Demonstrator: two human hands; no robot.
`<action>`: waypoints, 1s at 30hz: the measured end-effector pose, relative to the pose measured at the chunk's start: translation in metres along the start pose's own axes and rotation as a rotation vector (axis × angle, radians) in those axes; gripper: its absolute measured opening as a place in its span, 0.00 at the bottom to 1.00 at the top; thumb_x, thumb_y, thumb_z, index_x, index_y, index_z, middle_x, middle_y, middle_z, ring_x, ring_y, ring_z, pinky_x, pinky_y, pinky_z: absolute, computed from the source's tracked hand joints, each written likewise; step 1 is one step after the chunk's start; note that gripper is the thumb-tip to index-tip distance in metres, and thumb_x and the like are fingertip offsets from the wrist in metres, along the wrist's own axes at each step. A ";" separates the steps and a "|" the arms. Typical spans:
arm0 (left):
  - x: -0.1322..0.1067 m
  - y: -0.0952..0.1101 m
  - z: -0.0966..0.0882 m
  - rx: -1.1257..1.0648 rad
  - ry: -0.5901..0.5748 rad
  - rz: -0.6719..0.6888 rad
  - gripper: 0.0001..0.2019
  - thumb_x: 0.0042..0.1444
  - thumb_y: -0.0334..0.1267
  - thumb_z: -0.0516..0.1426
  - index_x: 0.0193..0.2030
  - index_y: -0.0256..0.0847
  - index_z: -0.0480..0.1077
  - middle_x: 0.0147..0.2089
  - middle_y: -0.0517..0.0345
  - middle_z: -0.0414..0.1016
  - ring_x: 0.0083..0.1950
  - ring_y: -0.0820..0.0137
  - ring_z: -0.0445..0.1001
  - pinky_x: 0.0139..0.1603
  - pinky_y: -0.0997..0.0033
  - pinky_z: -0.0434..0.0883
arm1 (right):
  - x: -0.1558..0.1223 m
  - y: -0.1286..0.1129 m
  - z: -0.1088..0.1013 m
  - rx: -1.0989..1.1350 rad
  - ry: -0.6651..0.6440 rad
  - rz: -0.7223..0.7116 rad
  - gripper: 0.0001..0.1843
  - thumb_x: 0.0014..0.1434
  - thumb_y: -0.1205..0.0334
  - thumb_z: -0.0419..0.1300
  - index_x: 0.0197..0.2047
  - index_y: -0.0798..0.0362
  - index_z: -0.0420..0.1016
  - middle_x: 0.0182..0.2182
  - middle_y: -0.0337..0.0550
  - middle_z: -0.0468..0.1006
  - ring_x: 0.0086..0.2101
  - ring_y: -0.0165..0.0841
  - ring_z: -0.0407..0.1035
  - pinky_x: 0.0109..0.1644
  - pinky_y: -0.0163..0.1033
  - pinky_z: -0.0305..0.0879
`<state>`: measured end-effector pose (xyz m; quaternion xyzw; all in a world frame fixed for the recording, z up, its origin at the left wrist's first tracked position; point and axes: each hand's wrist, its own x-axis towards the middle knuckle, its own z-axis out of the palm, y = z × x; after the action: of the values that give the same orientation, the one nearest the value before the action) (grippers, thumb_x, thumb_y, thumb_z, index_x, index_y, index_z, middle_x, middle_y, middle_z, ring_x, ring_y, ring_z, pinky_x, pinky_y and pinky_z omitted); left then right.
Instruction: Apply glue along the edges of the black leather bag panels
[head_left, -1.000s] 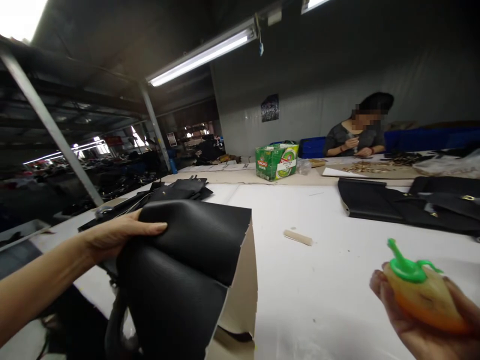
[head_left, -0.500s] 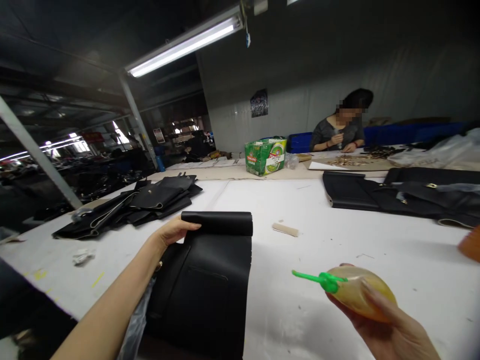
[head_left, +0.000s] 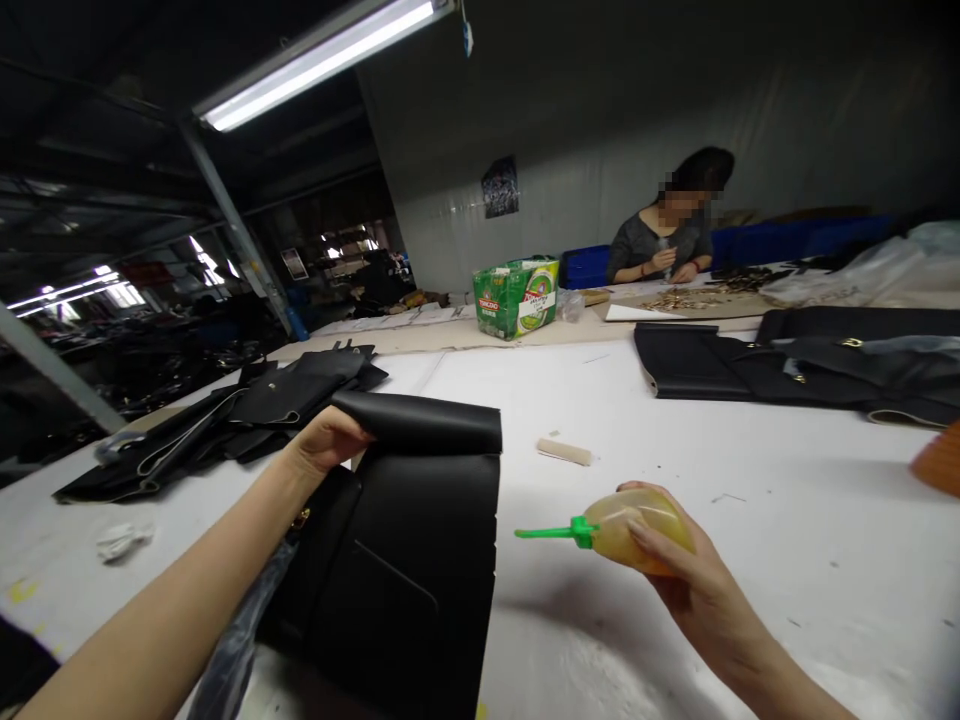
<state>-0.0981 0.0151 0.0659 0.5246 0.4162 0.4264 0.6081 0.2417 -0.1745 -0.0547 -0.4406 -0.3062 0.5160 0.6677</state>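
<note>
My left hand (head_left: 330,440) grips the far left corner of a black leather piece (head_left: 420,540), whose far end is folded over in a roll. A gold metal fitting shows beside my left forearm, with clear plastic film below it. In my right hand (head_left: 686,555) is a squeeze bottle (head_left: 637,528) of yellowish liquid, its fingers wrapped round the soft body. The green nozzle (head_left: 551,533) points left, a short way off the leather's right edge and not touching it.
Black leather pieces lie piled at left (head_left: 292,395) and right (head_left: 697,360). A small beige strip (head_left: 564,452) rests on the white table (head_left: 750,560). Behind stands a green carton (head_left: 516,298). Across the table sits a co-worker (head_left: 660,245) with small metal parts in front.
My right hand has brought the squeeze bottle left, closer to the leather's edge, and levelled its nozzle. My left hand still holds the leather corner. The view has shifted slightly.
</note>
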 end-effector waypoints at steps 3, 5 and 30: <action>0.017 0.004 0.020 0.082 -0.066 0.007 0.13 0.30 0.19 0.54 0.22 0.34 0.77 0.24 0.58 0.80 0.36 0.58 0.77 0.49 0.54 0.69 | 0.003 -0.001 -0.006 -0.044 0.020 0.006 0.28 0.48 0.51 0.71 0.50 0.45 0.68 0.37 0.38 0.76 0.38 0.36 0.69 0.35 0.28 0.67; 0.029 0.009 0.029 0.104 -0.102 0.014 0.13 0.30 0.19 0.54 0.22 0.34 0.77 0.24 0.59 0.80 0.34 0.60 0.77 0.47 0.57 0.70 | 0.004 -0.001 -0.013 -0.060 0.054 0.003 0.28 0.47 0.50 0.71 0.49 0.45 0.68 0.37 0.38 0.76 0.38 0.36 0.68 0.34 0.28 0.67; 0.117 -0.076 0.027 -0.171 -0.179 0.032 0.17 0.33 0.19 0.67 0.33 0.35 0.78 0.32 0.54 0.83 0.33 0.68 0.79 0.39 0.70 0.75 | 0.056 0.023 -0.023 -0.467 0.071 -0.266 0.22 0.54 0.46 0.64 0.46 0.47 0.63 0.40 0.40 0.69 0.38 0.40 0.67 0.38 0.39 0.65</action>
<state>-0.0325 0.1130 -0.0140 0.5132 0.3139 0.4214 0.6786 0.2676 -0.1255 -0.0879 -0.5564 -0.4487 0.3232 0.6202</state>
